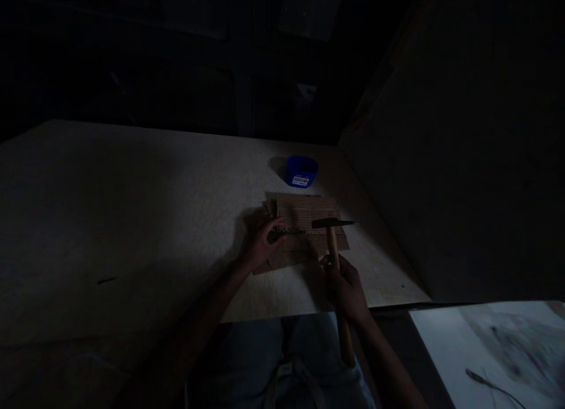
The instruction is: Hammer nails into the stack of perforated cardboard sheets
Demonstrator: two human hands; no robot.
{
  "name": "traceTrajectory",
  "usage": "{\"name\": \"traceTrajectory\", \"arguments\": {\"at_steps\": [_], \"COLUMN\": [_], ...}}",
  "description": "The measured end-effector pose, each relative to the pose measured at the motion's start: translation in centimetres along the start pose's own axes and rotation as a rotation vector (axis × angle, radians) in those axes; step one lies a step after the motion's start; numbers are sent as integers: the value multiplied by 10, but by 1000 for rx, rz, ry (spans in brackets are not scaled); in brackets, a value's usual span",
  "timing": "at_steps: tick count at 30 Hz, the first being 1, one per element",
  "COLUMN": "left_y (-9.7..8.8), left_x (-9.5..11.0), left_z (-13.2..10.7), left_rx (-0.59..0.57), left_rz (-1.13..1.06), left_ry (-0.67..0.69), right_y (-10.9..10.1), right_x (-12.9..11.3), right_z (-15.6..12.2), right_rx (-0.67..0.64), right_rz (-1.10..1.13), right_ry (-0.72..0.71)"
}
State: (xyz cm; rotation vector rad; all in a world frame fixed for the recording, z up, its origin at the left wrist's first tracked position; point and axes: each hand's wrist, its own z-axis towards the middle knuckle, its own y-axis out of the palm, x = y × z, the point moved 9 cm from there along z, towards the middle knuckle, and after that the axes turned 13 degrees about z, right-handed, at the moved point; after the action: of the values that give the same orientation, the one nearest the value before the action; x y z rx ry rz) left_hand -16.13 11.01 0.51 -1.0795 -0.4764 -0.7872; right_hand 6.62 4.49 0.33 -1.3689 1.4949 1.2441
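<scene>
- the right hand, at the near right, has its fingers wrapped around the wooden handle of a hammer.
- the hammer points away from the person, its dark metal head at the far end, in front of the right part of the cardboard in this view; whether it touches the cardboard cannot be told.
- the lower end of the handle reaches past the near edge of the surface, in front of the person's legs.
- the left hand rests at the left side of the cardboard, its fingers and thumb curved toward each other; whether they grasp anything cannot be told.
- a thin dark strip runs rightward from beside the left fingertips across the cardboard; its exact kind is too dim to tell.
- the cardboard lies flat in overlapping pieces on the right part of the surface, with rough edges.
- a blue container with a pale label stands upright just beyond the cardboard, on the far side.
- a small dark thin object lies well apart, at the near left.
- a dark wall rises along the right.
</scene>
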Motion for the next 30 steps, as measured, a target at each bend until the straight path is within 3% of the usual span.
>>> {"name": "traceTrajectory", "arguments": {"at_steps": [8, 12, 20, 26, 30], "left_y": [-5, 2, 15, 16, 16], "left_x": [8, 8, -6, -12, -12], "left_z": [5, 11, 10, 10, 10], "left_rx": [-33, -84, -102, -95, -97], "left_rz": [103, 58, -18, -26, -14], "left_ry": [33, 9, -82, -111, -92], "right_y": [-8, -11, -27, -28, -29], "right_x": [-3, -2, 31, 36, 28], "right_z": [-2, -4, 0, 5, 4], "right_rx": [-16, -35, -44, -38, -31], "right_rz": [-55, -68, 149, 285, 164], "right_ry": [-68, -101, -18, 1, -42]}}
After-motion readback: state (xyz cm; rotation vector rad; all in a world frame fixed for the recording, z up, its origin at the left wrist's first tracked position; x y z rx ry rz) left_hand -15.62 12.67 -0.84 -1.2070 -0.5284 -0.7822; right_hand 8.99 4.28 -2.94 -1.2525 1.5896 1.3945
